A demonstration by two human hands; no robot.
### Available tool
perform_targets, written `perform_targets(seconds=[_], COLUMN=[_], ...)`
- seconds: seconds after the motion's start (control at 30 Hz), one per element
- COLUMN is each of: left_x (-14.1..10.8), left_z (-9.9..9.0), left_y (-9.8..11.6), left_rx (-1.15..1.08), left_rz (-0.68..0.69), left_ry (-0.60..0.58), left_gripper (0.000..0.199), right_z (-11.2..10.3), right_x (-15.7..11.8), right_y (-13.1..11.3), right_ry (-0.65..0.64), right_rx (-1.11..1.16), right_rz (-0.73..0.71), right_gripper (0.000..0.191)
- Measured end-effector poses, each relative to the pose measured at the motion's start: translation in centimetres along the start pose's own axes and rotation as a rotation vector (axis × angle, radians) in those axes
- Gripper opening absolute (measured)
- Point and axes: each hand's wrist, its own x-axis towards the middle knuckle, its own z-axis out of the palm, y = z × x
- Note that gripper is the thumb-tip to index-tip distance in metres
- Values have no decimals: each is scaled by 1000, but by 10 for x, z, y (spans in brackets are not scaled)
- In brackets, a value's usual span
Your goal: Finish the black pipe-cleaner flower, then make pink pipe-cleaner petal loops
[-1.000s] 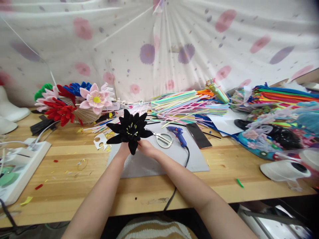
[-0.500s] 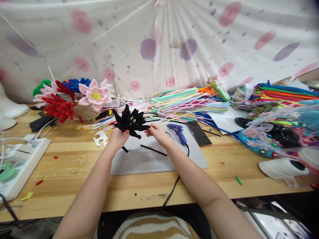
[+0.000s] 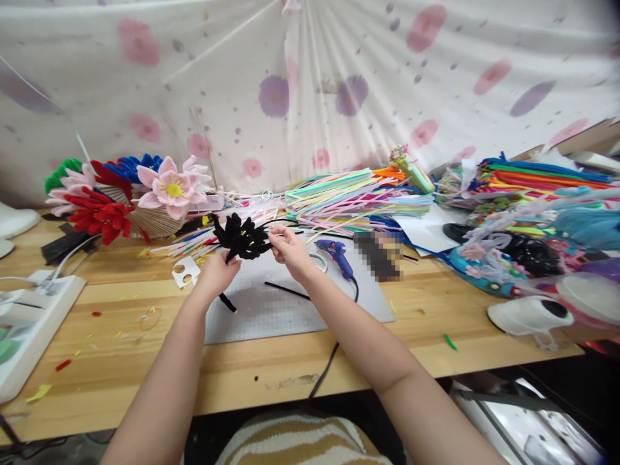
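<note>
A black fuzzy flower (image 3: 241,237) with yellow bits at its centre is held up over the grey mat (image 3: 261,320). My left hand (image 3: 216,274) is closed around its base, and a black stem (image 3: 227,302) slants down below that hand. At the flower's right side, my right hand (image 3: 289,248) pinches a petal tip between thumb and fingers. A loose black strip (image 3: 287,290) lies on the mat beneath my hands. Right of my right hand rests a blue glue gun (image 3: 336,256), its cord running toward the front edge.
Finished flowers (image 3: 172,187) in pink, red and blue stand at the back left. Pipe cleaners (image 3: 339,200) are heaped behind the mat. A white power strip (image 3: 43,336) sits at the left, a white spool (image 3: 526,316) at the right. Behind the glue gun's right lies a pixelated object (image 3: 380,256).
The view has shifted, moving the table's things left in the picture. The flower has turned, and more of its stem shows below my left hand. My right hand has closed on a petal tip.
</note>
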Motion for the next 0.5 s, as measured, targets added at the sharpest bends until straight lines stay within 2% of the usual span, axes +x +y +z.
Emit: perform_targets(seconds=[0.17,0.5], left_x=[5,5], left_z=[9,14], left_y=[-10,-12], left_rx=[-17,-44], left_rz=[-26,-15], left_ry=[-21,-26], left_gripper=[20,25], right_z=[2,3], right_x=[1,6], right_y=[8,21], right_ry=[2,-3], right_rx=[181,378], right_rz=[95,106], right_gripper=[34,34])
